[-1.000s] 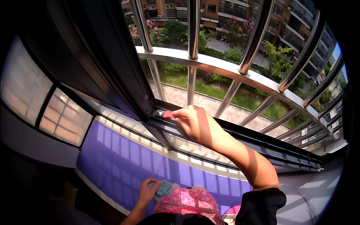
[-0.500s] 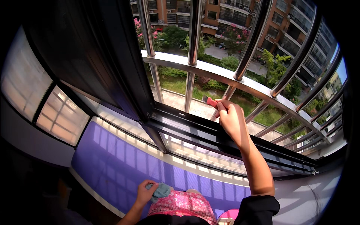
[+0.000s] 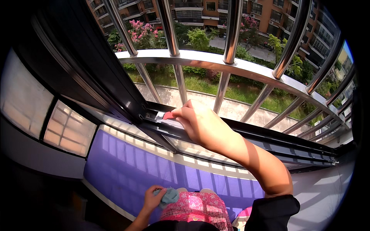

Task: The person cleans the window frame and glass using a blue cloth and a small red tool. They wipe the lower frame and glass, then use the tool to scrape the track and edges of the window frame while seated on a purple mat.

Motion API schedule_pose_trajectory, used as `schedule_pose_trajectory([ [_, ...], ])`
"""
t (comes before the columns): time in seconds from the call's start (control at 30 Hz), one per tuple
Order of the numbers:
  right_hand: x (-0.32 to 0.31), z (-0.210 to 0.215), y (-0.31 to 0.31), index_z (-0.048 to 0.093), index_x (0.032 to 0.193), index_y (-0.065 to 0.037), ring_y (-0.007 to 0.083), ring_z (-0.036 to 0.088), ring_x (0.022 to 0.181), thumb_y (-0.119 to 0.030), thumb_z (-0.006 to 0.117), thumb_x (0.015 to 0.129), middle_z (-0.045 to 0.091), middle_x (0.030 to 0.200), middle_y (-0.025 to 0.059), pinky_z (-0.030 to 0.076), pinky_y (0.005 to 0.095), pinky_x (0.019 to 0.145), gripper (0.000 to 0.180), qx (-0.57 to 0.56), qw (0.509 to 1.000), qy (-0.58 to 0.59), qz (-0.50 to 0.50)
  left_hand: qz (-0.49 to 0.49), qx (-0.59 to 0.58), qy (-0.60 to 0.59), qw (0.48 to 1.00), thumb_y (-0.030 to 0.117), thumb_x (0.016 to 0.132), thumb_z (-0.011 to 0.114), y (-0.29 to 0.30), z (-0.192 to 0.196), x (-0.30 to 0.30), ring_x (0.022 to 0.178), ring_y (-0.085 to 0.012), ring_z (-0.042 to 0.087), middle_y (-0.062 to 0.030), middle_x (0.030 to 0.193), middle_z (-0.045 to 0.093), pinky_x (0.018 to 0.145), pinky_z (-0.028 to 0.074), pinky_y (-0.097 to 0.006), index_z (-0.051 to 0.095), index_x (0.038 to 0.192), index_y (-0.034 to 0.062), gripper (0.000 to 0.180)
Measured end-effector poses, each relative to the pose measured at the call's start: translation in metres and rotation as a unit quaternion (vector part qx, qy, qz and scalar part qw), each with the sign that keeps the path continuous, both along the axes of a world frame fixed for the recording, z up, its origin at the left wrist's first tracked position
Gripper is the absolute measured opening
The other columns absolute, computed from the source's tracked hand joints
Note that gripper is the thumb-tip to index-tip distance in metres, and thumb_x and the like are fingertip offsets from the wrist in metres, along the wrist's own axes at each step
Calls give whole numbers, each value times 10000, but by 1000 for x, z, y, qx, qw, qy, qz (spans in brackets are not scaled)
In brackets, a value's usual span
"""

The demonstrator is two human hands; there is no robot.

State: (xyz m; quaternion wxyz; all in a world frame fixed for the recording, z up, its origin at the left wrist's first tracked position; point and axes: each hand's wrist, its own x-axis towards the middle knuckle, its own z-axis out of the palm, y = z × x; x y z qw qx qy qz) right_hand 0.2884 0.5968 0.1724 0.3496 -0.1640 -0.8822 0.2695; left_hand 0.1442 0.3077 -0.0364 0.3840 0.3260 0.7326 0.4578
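Note:
My right hand (image 3: 195, 120) reaches out to the window sill, fingers pinched round a small red-handled scraper (image 3: 168, 115). Its flat pale end rests in or just over the black window track (image 3: 204, 135), close to the corner where the upright sash frame (image 3: 127, 98) meets it. The bright end is partly lost in glare. Low down by my lap, my left hand (image 3: 152, 198) is closed on a crumpled grey-blue cloth (image 3: 168, 196).
Outside the track stands a metal window guard (image 3: 200, 59) with upright bars, with greenery and buildings beyond. Below the sill lies a purple mat (image 3: 127, 163) striped with shadows. Pink patterned clothing (image 3: 196, 206) covers my lap. Frosted panes (image 3: 65, 123) are at the left.
My right hand has moved left and down with the scraper, from above the sill's middle to the track's corner. My left hand still holds the cloth low down. The view has shifted slightly.

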Motion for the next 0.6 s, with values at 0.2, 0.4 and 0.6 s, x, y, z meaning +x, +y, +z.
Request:
schedule_pose_trajectory([
  [0.2,-21,-11,9,596,1012,8,374,598,755,-1,500,788,545,886,224,499,409,690,245,-15,993,-120,8,-17,-57,-21,998,100,803,682,14,20,12,759,-83,555,-25,799,619,688,453,-232,634,842,4,114],
  [0.4,-31,-3,11,622,776,27,314,631,668,-9,563,690,584,834,209,528,367,590,110,100,965,-241,13,-39,-65,10,997,102,802,685,23,20,14,763,-82,554,-24,800,620,692,450,-233,636,839,9,111],
  [0.6,-36,19,20,625,635,-7,294,642,609,-9,593,616,611,617,174,520,354,549,38,80,967,-236,41,-30,-74,1,997,110,802,688,34,25,20,762,-81,553,-22,799,621,694,450,-236,636,838,10,119],
])
